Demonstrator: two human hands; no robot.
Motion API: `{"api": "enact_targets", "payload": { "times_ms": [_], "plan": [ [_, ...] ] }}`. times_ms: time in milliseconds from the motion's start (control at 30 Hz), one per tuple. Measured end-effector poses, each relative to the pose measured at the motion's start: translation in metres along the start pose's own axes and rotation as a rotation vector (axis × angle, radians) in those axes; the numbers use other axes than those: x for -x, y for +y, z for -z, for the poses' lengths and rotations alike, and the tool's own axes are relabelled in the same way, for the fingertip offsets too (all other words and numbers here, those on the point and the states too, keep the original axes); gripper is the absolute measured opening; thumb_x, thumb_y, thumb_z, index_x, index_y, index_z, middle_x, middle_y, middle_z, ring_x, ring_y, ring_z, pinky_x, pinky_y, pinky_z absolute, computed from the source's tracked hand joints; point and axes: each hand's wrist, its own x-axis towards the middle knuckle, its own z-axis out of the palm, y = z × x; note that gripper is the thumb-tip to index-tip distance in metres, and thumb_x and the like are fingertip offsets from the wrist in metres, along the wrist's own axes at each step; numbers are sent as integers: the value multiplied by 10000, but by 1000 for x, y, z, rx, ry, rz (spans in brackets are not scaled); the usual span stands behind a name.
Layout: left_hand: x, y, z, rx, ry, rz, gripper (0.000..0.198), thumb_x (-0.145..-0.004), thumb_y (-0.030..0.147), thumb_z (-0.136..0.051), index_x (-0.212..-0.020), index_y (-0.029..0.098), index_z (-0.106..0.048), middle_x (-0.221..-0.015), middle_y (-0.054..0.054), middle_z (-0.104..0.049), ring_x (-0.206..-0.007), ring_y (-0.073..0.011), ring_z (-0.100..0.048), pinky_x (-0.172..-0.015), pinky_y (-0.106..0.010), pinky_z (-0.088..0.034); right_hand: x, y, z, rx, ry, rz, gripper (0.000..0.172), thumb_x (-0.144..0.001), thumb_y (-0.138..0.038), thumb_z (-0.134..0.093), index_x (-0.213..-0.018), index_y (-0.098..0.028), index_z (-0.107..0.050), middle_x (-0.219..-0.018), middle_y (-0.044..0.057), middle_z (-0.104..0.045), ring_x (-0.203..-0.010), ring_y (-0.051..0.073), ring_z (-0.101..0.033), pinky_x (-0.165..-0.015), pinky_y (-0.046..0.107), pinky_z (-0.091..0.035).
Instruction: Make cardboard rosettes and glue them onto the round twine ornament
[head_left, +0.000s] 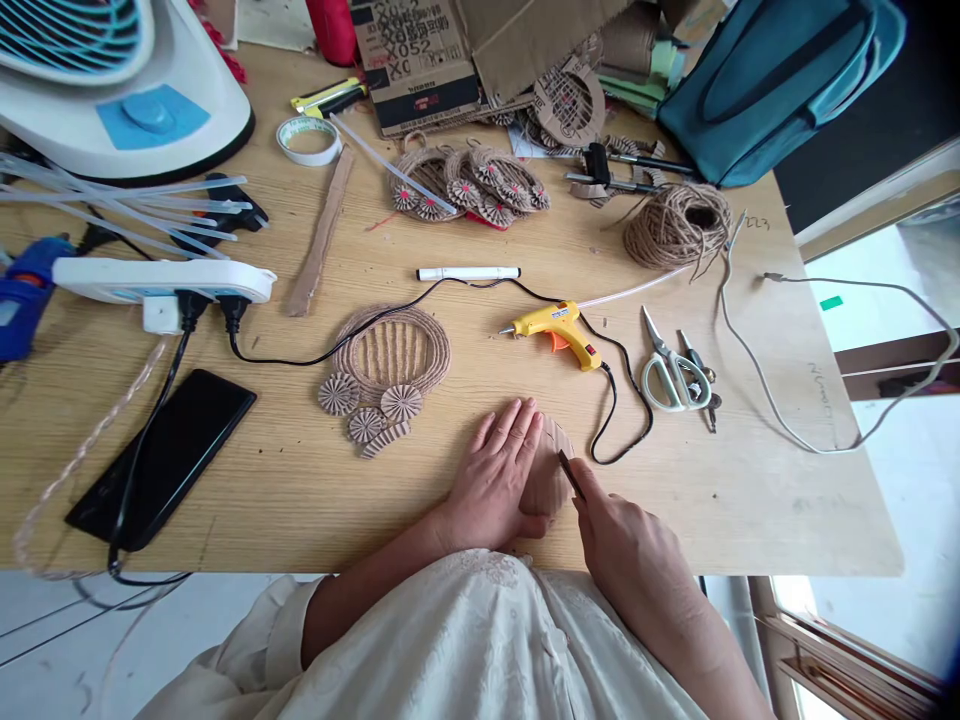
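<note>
My left hand (499, 475) lies flat with its fingers stretched out, pressing a rounded piece of cardboard (550, 470) onto the table. In my right hand (626, 535) is a craft knife (571, 475); its dark blade touches the right edge of the cardboard, and its handle is hidden in my fist. To the left of my hands lies a twine-wrapped ring (442, 350), with pleated cardboard rosettes (401, 402) along its lower edge. A yellow hot glue gun (555, 325) rests on its side beyond the cardboard.
Scissors (675, 375) and keys (712, 410) lie to the right, below a twine ball (675, 225). Finished rings (465, 185) sit near a cardboard box (420, 70). A power strip (165, 280) and a black phone (161, 460) are on the left, with cords crossing the table (285, 530).
</note>
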Motion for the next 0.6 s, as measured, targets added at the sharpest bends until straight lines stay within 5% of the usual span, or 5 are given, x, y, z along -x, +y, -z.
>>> {"api": "enact_targets", "payload": {
  "times_ms": [233,467,600],
  "plan": [
    [1,3,3,-3,-9,11,1176,-751,716,-618,-1587,22,-165,-1675,-193,-134,-1556,-343,-116,-1245,-466,-119,4,-2,9,-26,-68,-26,542,-995,-151,-445,-1524,-245,-376,-938,89,-778,-803,247,-753,-551,291,-366],
    [8,15,10,-69,-27,158,1208,-727,774,-638,-1572,15,-227,-1646,-247,-206,-1504,-400,-243,-1179,-543,-268,-5,12,12,19,47,102,462,-1020,-196,-433,-1474,-280,-418,-915,46,-770,-800,210,-746,-536,266,-307],
    [6,9,9,-76,-30,-24,1292,-609,795,-726,-1573,79,-252,-1667,-206,-172,-1530,-401,-156,-1229,-560,-143,-8,16,9,65,84,124,451,-1022,-223,-450,-1466,-300,-427,-909,37,-767,-793,202,-745,-531,264,-311]
  ]
}}
